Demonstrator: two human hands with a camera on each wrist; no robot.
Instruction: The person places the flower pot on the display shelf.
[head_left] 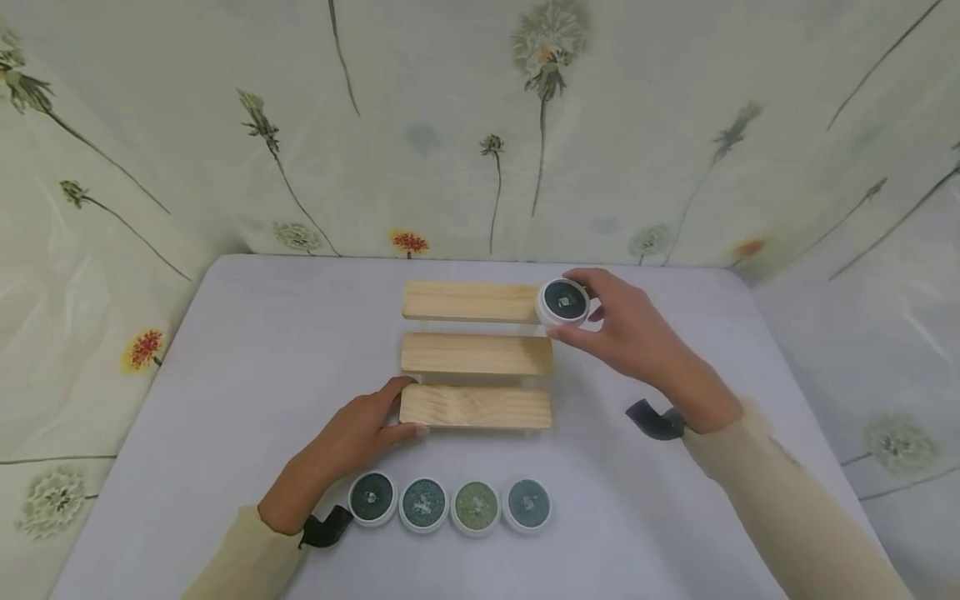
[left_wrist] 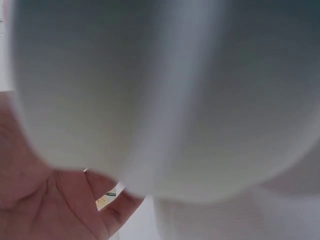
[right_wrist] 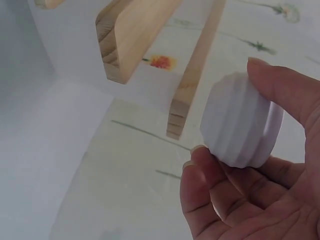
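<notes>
White ribbed jar [head_left: 565, 300], dark-green on top, seems light and stiff; the right hand [head_left: 626, 325] pinches its side, probably surest; the left hand [head_left: 362, 431] grips a pale wooden rack [head_left: 476, 407].

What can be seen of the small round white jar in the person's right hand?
The small round white jar with a dark top looks like plastic: ribbed side, white rim, blackish-green disc with a pale spot or glint. The person's right hand grips it between thumb and fingers, dark top up, beside the right end of the farthest pale wooden slat; the right wrist view shows a gap between jar and slat.
</notes>
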